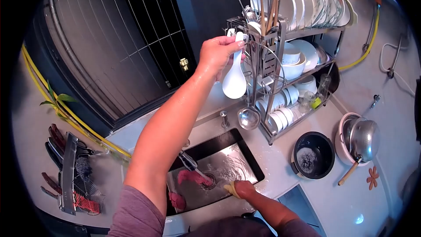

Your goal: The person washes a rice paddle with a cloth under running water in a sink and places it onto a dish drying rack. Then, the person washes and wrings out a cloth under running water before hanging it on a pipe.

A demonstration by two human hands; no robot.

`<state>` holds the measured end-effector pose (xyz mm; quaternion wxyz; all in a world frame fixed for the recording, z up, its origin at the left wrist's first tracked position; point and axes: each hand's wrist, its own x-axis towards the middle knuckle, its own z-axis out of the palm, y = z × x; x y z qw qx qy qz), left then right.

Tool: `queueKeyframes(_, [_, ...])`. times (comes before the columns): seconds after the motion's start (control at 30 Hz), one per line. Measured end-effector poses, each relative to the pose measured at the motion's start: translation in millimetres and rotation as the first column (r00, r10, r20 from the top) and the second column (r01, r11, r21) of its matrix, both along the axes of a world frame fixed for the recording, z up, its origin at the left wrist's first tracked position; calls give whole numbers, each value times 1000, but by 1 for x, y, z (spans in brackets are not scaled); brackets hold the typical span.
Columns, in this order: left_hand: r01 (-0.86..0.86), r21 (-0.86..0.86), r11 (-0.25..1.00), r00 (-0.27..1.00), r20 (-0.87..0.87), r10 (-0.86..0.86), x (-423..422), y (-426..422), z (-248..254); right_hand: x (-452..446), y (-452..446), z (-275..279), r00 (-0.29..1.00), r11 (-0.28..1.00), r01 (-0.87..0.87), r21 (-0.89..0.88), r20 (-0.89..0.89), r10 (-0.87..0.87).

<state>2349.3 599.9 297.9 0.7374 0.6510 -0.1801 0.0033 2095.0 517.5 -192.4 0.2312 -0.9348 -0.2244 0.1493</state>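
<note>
My left hand [214,57] is raised beside the metal dish rack [280,46], thumb and fingers closed on the handle of a white serving spoon [234,82]. The spoon's bowl hangs downward. Close by, a metal ladle [249,117] hangs from the rack. Low at the right side of the sink [228,202], my right hand [244,189] is closed on a yellow cloth or sponge [231,188]; which one I cannot tell. Water runs from the faucet [188,161] into the sink. Pink cloths [193,176] lie in the basin.
Plates [274,1], bowls [293,66] and cups [283,117] fill the rack. A black pot [313,156] with suds and a lidless-looking pink basin [347,127] holding a metal pan [366,140] stand right. Knives [55,145] sit in a left holder [68,175].
</note>
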Motion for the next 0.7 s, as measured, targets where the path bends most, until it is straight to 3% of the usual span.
queueKeyframes(0.07, [1,0,1000,1000,-7,-1,-1,1,1,2,0,-3,995,999,-6,33,95,3])
queueKeyframes(0.23, [7,-33,999,1000,-24,-8,-11,9,2,1,1,12,1000,1000,5,17,28,-6])
queueKeyframes(0.37, [-11,47,999,999,-41,13,-5,19,-6,-2,0,51,1000,998,9,55,29,-10])
queueKeyframes(0.5, [-21,27,999,997,-78,23,-14,27,-5,1,0,51,1000,1000,-4,28,-25,5])
queueKeyframes(0.57, [-48,166,985,999,2,49,-29,32,6,0,-1,58,998,999,8,51,-57,-5])
queueKeyframes(0.63, [-85,346,934,973,231,3,-37,42,9,-3,-1,63,996,1000,16,7,-92,-15])
queueKeyframes(0.67, [-240,408,881,933,347,93,-49,43,15,-1,-1,67,995,1000,16,-15,-102,-17])
queueKeyframes(0.7, [-414,522,745,830,552,74,-50,50,17,0,-3,69,994,1000,15,12,-109,-14])
